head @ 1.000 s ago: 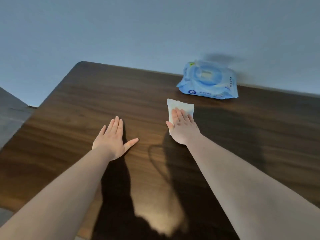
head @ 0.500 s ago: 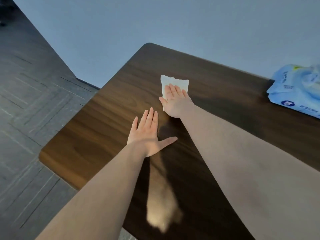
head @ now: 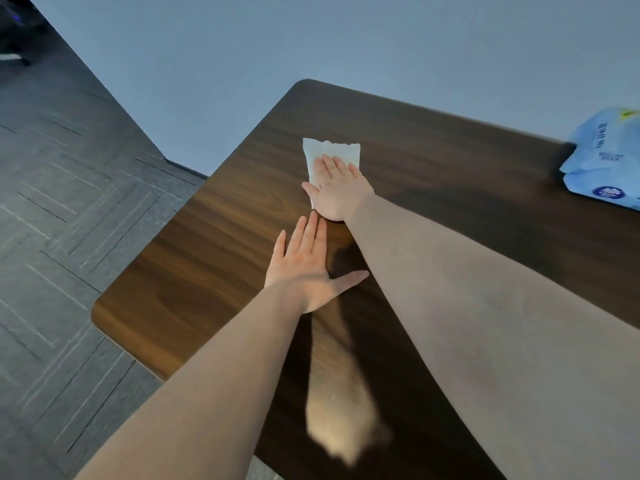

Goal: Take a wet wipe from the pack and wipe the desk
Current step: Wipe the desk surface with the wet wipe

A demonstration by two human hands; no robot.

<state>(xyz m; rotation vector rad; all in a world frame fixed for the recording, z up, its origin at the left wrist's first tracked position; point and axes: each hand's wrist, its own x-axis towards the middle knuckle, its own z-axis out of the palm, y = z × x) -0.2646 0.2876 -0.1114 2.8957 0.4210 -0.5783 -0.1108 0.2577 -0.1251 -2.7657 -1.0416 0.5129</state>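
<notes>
A white wet wipe [head: 327, 150] lies flat on the dark wooden desk [head: 214, 237], near its far left corner. My right hand [head: 337, 188] presses down on the wipe with flat fingers, covering its near half. My left hand [head: 308, 268] rests palm down on the bare wood just in front of the right hand, fingers together and thumb spread, holding nothing. The blue wet wipe pack [head: 606, 161] lies at the right edge of the view, partly cut off.
The desk's left edge and rounded near-left corner [head: 100, 313] drop off to a grey patterned floor [head: 62, 202]. A plain pale wall [head: 311, 39] stands behind the desk. A bright reflection [head: 339, 420] shows on the wood near me.
My right hand has slid the wipe leftward across the desk, away from the pack, toward the far left corner. My left hand stayed flat and now lies just in front of the right hand.
</notes>
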